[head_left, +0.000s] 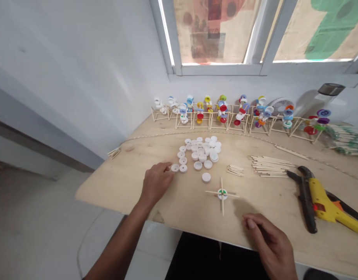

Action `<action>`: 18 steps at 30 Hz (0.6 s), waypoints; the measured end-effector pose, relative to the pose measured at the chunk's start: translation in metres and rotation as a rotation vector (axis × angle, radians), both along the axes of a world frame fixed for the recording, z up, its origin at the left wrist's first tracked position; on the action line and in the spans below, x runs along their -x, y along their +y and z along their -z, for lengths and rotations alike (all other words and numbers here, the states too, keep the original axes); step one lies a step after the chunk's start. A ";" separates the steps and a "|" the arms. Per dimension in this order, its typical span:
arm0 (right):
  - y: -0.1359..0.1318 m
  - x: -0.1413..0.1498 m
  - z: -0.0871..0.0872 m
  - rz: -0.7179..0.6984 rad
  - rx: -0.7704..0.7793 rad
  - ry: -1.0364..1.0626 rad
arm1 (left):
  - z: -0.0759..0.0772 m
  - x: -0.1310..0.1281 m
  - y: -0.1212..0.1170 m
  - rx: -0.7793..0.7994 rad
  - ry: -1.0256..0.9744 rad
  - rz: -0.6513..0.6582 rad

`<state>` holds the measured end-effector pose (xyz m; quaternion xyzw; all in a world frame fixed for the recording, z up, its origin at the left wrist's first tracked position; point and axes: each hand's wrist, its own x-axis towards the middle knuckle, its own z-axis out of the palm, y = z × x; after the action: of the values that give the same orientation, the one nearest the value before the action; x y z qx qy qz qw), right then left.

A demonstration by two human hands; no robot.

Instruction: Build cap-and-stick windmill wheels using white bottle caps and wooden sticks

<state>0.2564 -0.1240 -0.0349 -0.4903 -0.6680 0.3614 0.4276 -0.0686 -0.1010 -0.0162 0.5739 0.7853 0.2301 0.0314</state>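
Observation:
My left hand point(157, 182) lies on the wooden table with its fingers curled together, the tips at the edge of a white bottle cap point(175, 168). Beside that cap is a spread of white bottle caps point(202, 147), several with a small hole in the middle. Near the front edge, my right hand point(269, 243) hovers closed, thumb against the curled fingers, with nothing showing in it. Between the hands lies a cross of thin wooden sticks point(222, 205) on a cap with green and white in its centre. A single white cap point(206, 177) sits just behind the cross.
Short sticks point(235, 170) and longer sticks point(269, 166) lie right of the caps. At the right are a yellow glue gun point(320, 200) and black-handled pliers point(307, 206). Stick frames with coloured cap wheels point(222, 112), a small fan point(281, 107) and a bottle point(327, 99) line the wall.

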 end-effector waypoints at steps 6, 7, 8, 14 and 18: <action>0.003 -0.006 0.000 -0.052 -0.013 -0.092 | -0.003 -0.001 0.011 0.155 0.067 0.081; 0.003 -0.006 0.001 -0.046 -0.022 -0.096 | -0.004 -0.001 0.012 0.171 0.078 0.085; 0.003 -0.006 0.001 -0.037 -0.030 -0.097 | -0.005 -0.001 0.012 0.182 0.085 0.089; 0.005 -0.007 0.005 -0.027 -0.051 -0.101 | -0.007 -0.008 -0.006 0.138 0.050 0.006; 0.006 -0.006 0.003 -0.040 -0.041 -0.073 | -0.008 -0.034 -0.033 0.021 -0.092 0.022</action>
<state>0.2628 -0.1182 -0.0380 -0.4807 -0.7001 0.3379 0.4056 -0.0345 -0.1338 -0.0078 0.5708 0.7791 0.2478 0.0761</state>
